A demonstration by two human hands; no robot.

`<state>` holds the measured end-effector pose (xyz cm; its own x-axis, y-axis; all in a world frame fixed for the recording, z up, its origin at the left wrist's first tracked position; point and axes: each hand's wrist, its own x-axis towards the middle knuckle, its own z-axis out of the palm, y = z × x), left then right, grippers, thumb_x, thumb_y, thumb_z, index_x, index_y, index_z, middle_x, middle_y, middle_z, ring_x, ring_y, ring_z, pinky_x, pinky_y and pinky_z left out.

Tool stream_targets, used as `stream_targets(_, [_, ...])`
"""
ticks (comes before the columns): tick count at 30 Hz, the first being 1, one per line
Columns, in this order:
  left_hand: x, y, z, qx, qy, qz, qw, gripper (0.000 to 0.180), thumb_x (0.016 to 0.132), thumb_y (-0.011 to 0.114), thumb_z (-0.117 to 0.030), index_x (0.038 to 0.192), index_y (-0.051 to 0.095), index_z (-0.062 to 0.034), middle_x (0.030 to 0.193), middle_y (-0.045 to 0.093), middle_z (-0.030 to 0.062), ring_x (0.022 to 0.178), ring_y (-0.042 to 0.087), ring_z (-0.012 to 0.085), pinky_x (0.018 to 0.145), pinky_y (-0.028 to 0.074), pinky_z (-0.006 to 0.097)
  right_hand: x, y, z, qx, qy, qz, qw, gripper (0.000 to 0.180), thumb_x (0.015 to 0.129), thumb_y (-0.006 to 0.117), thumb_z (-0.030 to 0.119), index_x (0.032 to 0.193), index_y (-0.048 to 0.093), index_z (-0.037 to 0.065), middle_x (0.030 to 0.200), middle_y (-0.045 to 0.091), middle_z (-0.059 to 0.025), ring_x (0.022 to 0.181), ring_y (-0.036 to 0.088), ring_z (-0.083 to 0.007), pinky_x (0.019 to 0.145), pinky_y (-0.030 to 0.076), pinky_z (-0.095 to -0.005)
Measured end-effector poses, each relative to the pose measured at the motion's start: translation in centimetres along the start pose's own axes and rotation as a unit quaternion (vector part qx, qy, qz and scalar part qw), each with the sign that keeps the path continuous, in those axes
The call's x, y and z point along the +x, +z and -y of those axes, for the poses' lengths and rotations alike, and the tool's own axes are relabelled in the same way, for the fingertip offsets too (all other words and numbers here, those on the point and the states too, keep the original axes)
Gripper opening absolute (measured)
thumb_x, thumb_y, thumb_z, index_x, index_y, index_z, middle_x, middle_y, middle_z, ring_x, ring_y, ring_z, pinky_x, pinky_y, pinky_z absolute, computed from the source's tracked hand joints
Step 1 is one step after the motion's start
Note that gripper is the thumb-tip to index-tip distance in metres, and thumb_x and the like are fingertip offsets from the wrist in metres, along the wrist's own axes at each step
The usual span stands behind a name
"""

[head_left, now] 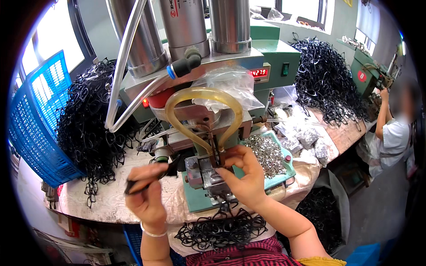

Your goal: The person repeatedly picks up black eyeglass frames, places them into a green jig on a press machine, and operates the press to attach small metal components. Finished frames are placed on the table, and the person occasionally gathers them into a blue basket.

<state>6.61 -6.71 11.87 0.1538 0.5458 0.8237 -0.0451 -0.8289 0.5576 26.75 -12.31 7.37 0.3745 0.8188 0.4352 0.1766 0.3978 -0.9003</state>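
My left hand (148, 195) is closed on a black eyeglass frame (171, 168), left of the press; motion smears both. My right hand (245, 177) reaches to the front of the press, thumb and fingertips curled in beside its working head (216, 157). Whatever those fingertips pinch is too small to tell. Just below lies the metal fixture block (202, 172) on a green base. A looped yellowish hose (205, 94) rises from the head. Right of my right hand, many small shiny metal pieces (266, 155) lie on the green base. More black eyeglass frames (219, 230) are heaped at my lap.
Large heaps of black frames stand left (91, 115) and right (326, 80), the left one by a blue plastic basket (35, 119). Steel cylinders (184, 26) tower over the press. Bagged metal parts (306, 137) sit at right. A co-worker (395, 137) works at another machine, far right.
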Motion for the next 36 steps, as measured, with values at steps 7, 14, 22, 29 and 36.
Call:
stream_targets(7, [-2.0, 0.7, 0.1, -0.090, -0.041, 0.078, 0.992, 0.007, 0.094, 0.056, -0.003, 0.099, 0.060, -0.0006, 0.091, 0.067, 0.0163, 0.081, 0.064, 0.0246, 0.079, 0.051, 0.037, -0.6, -2.0, 2.8, -0.007, 0.046, 0.084, 0.995, 0.052, 0.083, 0.068, 0.004, 0.132, 0.049, -0.003, 0.116, 0.065, -0.0131, 0.112, 0.062, -0.0203, 0.095, 0.047, -0.0345])
stream_targets(14, [-2.9, 2.9, 0.8, 0.073, 0.164, 0.296, 0.938, 0.028, 0.071, 0.076, -0.011, 0.099, 0.076, -0.0127, 0.105, 0.073, 0.0040, 0.080, 0.055, 0.0228, 0.086, 0.052, 0.045, -1.6, -10.5, -7.6, -0.521, -0.027, -0.051, 0.852, 0.020, 0.074, 0.075, 0.014, 0.093, 0.072, 0.007, 0.121, 0.060, -0.0229, 0.124, 0.051, -0.0404, 0.104, 0.042, -0.0466])
stream_targets(22, [-4.4, 2.6, 0.8, 0.120, 0.163, 0.268, 0.942, 0.030, 0.074, 0.075, -0.014, 0.103, 0.074, -0.0097, 0.111, 0.072, 0.0085, 0.084, 0.056, 0.0266, 0.093, 0.049, 0.048, -0.9, -10.7, -8.7, -0.464, -0.079, -0.089, 0.878, 0.009, 0.079, 0.071, 0.009, 0.085, 0.068, 0.003, 0.102, 0.068, -0.0170, 0.101, 0.063, -0.0350, 0.087, 0.050, -0.0419])
stream_targets(29, [-13.2, -9.2, -0.6, 0.252, -0.509, 0.409, 0.714, 0.041, 0.083, 0.078, -0.031, 0.103, 0.067, 0.0033, 0.092, 0.071, 0.0171, 0.086, 0.068, 0.0287, 0.077, 0.053, 0.037, -0.7, -12.0, -8.8, -0.409, -0.116, -0.101, 0.899, 0.008, 0.081, 0.072, 0.008, 0.087, 0.068, 0.003, 0.080, 0.069, -0.0116, 0.077, 0.067, -0.0272, 0.074, 0.052, -0.0359])
stream_targets(36, [-28.7, -5.3, 4.7, 0.102, -0.510, 0.381, 0.765, 0.079, 0.085, 0.074, -0.044, 0.142, 0.045, 0.0007, 0.130, 0.055, 0.0296, 0.115, 0.059, 0.0408, 0.095, 0.049, 0.042, -0.3, -11.9, -9.1, -0.395, -0.102, -0.039, 0.912, 0.009, 0.081, 0.072, 0.009, 0.089, 0.072, 0.005, 0.083, 0.069, -0.0109, 0.080, 0.066, -0.0271, 0.075, 0.051, -0.0357])
